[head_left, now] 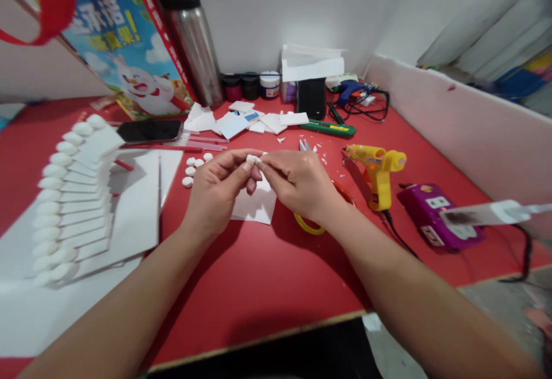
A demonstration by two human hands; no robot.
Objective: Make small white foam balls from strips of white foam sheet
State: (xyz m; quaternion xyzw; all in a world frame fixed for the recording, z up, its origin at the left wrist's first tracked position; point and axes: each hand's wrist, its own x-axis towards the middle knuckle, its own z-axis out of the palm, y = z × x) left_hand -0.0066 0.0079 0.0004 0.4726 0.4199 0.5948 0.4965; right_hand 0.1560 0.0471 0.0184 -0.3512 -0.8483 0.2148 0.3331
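Note:
Over the red table, the thumb and fingers of my left hand pinch a small white piece. My right hand grips the same piece from the other side, and the fingertips hide most of it. Below lies a square of white paper or card. Several small white discs sit just left of my left hand. Scissors with yellow and red handles lie partly under my right wrist.
At left stands a curved, stair-like stack of white strips with rounded ends. Behind lie white board scraps, a green cutter, a phone and a steel flask. A yellow glue gun and purple box are at right.

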